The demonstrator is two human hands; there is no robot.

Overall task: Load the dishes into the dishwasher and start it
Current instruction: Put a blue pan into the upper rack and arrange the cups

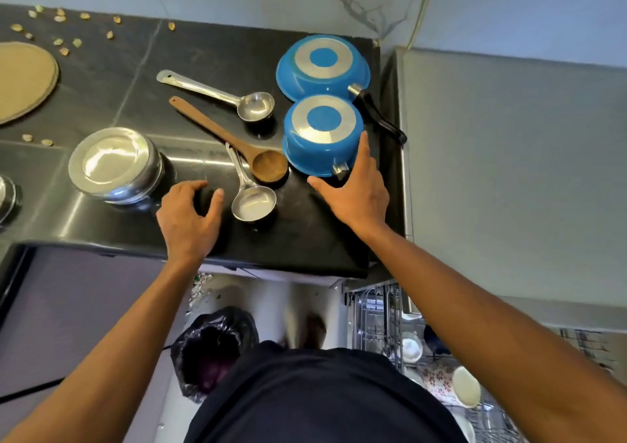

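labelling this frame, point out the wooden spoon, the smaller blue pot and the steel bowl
wooden spoon [217, 130], head view, middle of its handle
smaller blue pot [324, 118], head view, on its upturned base
steel bowl [111, 160], head view, on its upturned base

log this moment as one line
place: counter | right hand: open, spread at side of upturned small blue pot | left hand: loosely curled, holding nothing | dishwasher rack: out, partly loaded

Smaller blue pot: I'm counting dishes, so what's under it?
The smaller blue pot stands base up on the black counter; only counter shows around its rim, and anything beneath is covered.
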